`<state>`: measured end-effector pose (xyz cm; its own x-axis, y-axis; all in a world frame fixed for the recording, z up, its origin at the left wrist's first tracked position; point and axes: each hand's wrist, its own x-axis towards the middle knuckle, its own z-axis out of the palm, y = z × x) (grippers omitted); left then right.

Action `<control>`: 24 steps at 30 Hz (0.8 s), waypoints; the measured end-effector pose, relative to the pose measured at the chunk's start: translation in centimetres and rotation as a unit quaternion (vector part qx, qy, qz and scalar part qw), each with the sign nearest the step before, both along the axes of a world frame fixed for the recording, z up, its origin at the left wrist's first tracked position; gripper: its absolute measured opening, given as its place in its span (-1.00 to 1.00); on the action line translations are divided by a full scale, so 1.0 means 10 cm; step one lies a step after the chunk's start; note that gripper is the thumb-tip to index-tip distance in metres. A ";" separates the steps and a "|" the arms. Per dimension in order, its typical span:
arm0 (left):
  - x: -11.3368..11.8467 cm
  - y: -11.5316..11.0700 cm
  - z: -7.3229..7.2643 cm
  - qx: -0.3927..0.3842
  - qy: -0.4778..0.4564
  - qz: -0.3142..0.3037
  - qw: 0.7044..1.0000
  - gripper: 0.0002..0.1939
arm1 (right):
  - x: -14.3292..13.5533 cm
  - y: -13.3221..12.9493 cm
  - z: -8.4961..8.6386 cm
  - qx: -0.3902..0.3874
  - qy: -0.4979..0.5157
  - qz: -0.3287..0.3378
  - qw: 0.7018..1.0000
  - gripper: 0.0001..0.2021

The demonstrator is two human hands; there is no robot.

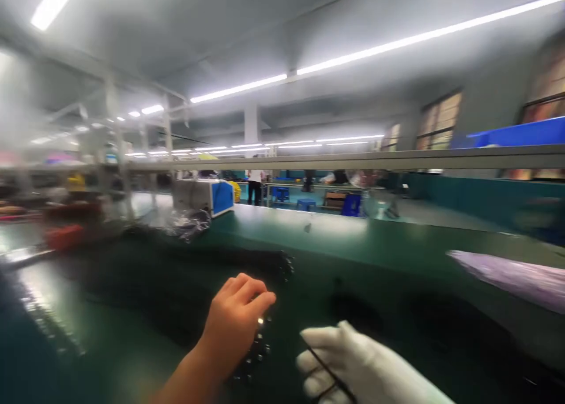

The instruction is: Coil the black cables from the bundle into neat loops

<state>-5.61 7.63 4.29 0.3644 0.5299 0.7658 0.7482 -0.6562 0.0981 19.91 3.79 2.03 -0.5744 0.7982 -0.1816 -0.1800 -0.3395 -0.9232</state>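
Low at centre of the head view: bare left hand (236, 321), fingers (260, 303) curled narrow, tips resting on a dark beaded strip (253, 357) lying on the green bench (132, 339); actual pinch on the strip not resolvable through motion blur. Just right of it: right hand (353, 363), covered by a white glove, fingers folded narrow over a thin black strand (324, 366) crossing the glove palm; grip versus mere contact not resolvable. Both hands close together, not touching. Beyond the hands: wide sheet of black material (185, 274) spread across the bench, edge studded with small bright beads (286, 266) near the middle. Far right on the bench: pale purple fabric (512, 274), well apart from both hands. Behind the black material, left of centre: crumpled clear plastic (189, 223), touching or just beside a grey machine with a blue side panel (205, 195). Far left: blurred red objects (64, 234), identity not determinable. Above bench level: horizontal grey rail (353, 159) spanning the view, blue bin (521, 133) on top at right. Background: person standing (255, 186) beside blue stools (306, 204); ceiling strip lights (375, 48).
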 end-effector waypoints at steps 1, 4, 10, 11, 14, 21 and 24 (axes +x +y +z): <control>0.11 -0.06 0.02 0.016 -0.006 -0.008 1.000 -0.72 | -0.14 -0.09 0.01 -0.013 -0.014 0.035 0.999 -0.60; 0.35 -0.21 0.06 -0.077 0.006 -0.066 0.995 -0.80 | -0.32 -0.23 -0.13 -0.030 -0.009 0.041 0.999 -0.73; 0.66 -0.35 0.05 -0.356 0.087 -0.185 0.912 -0.81 | -0.27 -0.27 -0.61 -0.094 0.175 0.082 0.977 -0.59; 0.69 -0.35 0.07 -0.351 0.088 -0.183 0.914 -0.81 | -0.26 -0.26 -0.64 -0.099 0.183 0.090 0.974 -0.58; 0.78 -0.33 0.15 -0.328 0.100 -0.181 0.922 -0.81 | -0.24 -0.24 -0.71 -0.081 0.170 0.090 0.978 -0.58; 0.87 -0.18 -0.21 -0.297 0.043 -0.198 0.933 -0.75 | -0.08 -0.29 -0.59 -0.021 0.196 0.059 0.979 -0.67; 0.72 -0.12 -0.54 -0.268 0.031 -0.118 0.956 -0.70 | 0.10 -0.33 -0.28 0.020 0.310 0.046 0.950 -0.63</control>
